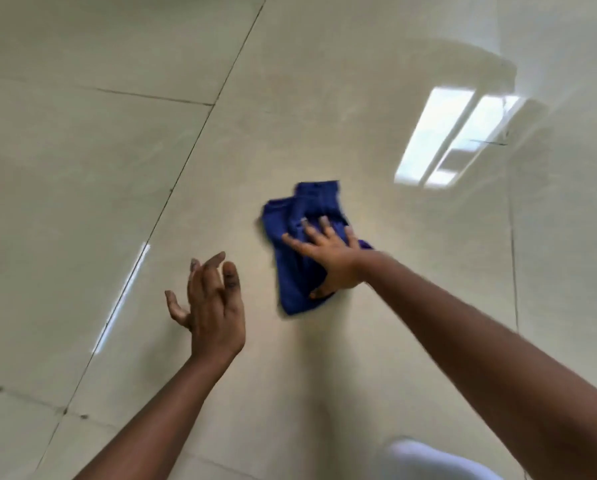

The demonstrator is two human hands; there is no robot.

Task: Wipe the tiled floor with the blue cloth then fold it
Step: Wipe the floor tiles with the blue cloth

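A rumpled blue cloth [291,271] lies on the glossy cream tiled floor [117,168] near the middle of the view. My right hand [328,258] presses flat on the cloth with its fingers spread and straight, covering the cloth's right half. My left hand [210,306] hovers above the floor to the left of the cloth, apart from it, fingers relaxed and holding nothing.
Dark grout lines [186,164] cross the floor diagonally. A bright window reflection [452,140] shines on the tiles at the right. A pale blurred shape [428,459], perhaps my knee, shows at the bottom edge.
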